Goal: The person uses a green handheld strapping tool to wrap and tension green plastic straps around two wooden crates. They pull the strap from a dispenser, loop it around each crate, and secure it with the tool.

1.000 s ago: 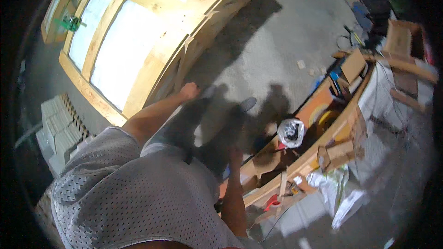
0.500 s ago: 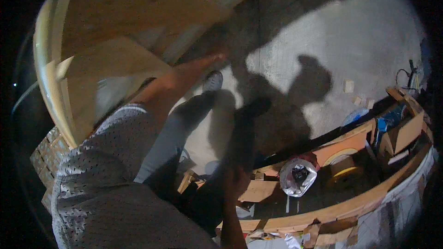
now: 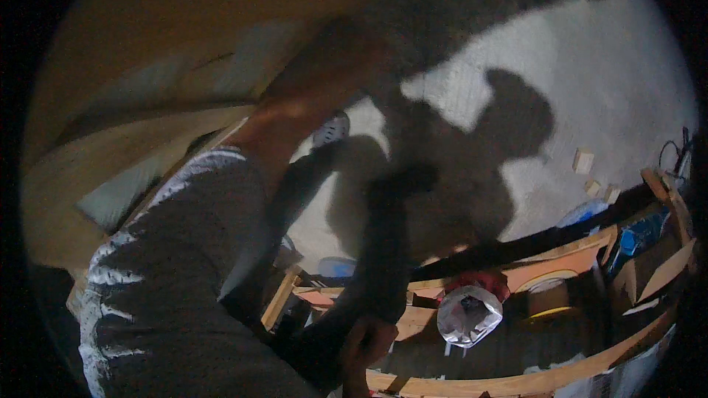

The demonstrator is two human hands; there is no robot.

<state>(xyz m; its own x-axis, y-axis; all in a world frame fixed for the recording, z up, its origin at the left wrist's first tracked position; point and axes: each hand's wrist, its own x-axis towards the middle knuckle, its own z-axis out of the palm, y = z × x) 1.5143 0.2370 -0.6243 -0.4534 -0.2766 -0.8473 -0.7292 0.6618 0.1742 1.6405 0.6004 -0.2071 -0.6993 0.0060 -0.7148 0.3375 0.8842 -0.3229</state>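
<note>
My left arm reaches forward from a light mesh sleeve. My left hand [image 3: 361, 59] is beside a large wooden board [image 3: 192, 15], in deep shadow; its fingers do not show clearly, and contact with the board cannot be made out. Nearer to me, my right hand [image 3: 372, 340] rests by my dark-trousered leg [image 3: 387, 258], left of a wooden-sided box [image 3: 575, 365]. Shadow hides most of its fingers. A foil-lined bag [image 3: 470, 317] with a red outside stands open in the box, to the right of that hand.
The box also holds a yellow ring [image 3: 553, 312], a blue packet [image 3: 640, 236] and cardboard [image 3: 656, 273]. Beyond it, several small wood blocks [image 3: 583, 161] lie on the grey floor [image 3: 627, 81], with a black cable [image 3: 675, 155] at far right. My shoe [image 3: 332, 129] is ahead.
My view has shifted, so the boards fill more of the left side. My left forearm has moved farther into shadow. My right hand stays by my leg.
</note>
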